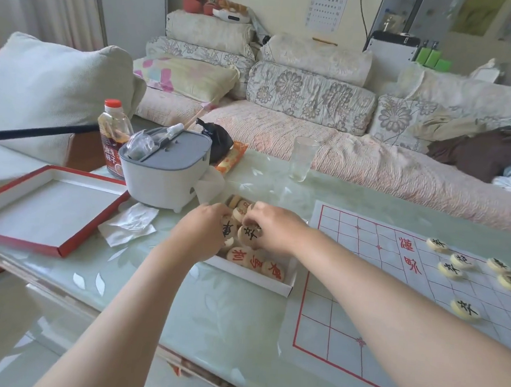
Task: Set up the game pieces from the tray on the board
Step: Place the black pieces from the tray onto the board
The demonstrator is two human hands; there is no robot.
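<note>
Pieces (239,255) are pale round discs bearing red or black characters.

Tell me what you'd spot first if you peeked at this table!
The left hand and right hand meet over the white tray mid-table, each holding a black-lettered disc. To the right lies the red-lined board, with six discs showing near its far right side.

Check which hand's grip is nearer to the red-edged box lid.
Left. The left-hand grip, holding a piece over the tray, is right of the red-edged box lid; the right-hand grip, holding another piece, is farther right, toward the board.
</note>
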